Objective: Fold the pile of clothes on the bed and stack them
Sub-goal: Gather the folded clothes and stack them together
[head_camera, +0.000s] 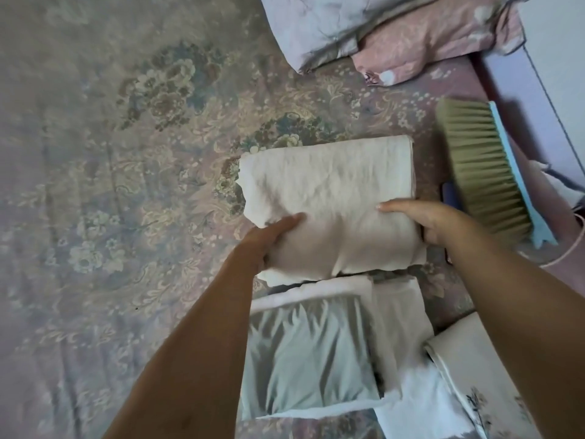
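forearms, both hands (272,239) gripping folded cloth (329,198)

Bed (126,153), floral pinkish cover. Directly on it: folded cream cloth (329,198) mid-right; folded grey-green garment (304,353) just below, atop white piece (402,324); brush (484,172), blue handle, at right edge; pink pillow (437,39) and pale quilt (329,26) top right.

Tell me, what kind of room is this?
Most likely a bedroom. A flowered bedspread covers the bed, pillows lie at its far end, and both hands hold a folded cream cloth beside other folded clothes.
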Tool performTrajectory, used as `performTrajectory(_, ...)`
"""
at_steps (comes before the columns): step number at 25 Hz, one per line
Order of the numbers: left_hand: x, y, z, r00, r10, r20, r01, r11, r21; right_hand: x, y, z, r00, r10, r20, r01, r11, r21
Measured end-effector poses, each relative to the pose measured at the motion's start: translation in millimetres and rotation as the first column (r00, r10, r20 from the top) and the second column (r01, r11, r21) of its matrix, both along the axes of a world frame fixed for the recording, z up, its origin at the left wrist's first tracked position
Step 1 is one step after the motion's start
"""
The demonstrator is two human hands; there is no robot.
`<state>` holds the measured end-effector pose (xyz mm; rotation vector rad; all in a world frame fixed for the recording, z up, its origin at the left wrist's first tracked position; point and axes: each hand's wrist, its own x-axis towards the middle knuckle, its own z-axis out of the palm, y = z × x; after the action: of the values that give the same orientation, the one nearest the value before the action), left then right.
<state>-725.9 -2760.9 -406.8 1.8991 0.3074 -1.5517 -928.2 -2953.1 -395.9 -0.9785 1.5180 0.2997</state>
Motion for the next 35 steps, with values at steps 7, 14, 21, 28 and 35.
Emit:
performTrajectory(7, 2, -4, 28, 0.981, 0.104, 0.165, -0.087, 0.991, -0.106, 8, 2, 33, 0.995, 0.049, 0.086, -0.040, 0.994, -0.102)
performTrajectory(14, 25, 50, 176, 0.961, 0.137, 0.240, -0.078, 0.968, -0.238, 36, 43, 150, 0.955, 0.117, 0.271, -0.054, 0.972, -0.230)
performTrajectory(21, 46, 243, 333, 0.894, 0.308, 0.324, -0.239, 0.942, -0.235, 91, 203, 285, 0.883, 0.282, 0.376, -0.197, 0.948, -0.248)
performTrajectory(28, 105, 518, 398, 0.815, 0.439, 0.379, -0.363, 0.896, -0.257, 195, 433, 297, 0.774, 0.472, 0.422, -0.390, 0.880, -0.270)
performTrajectory(35, 199, 767, 391, 0.821, 0.429, 0.377, -0.390, 0.903, -0.179, 292, 706, 354, 0.759, 0.414, 0.503, -0.388, 0.908, -0.162)
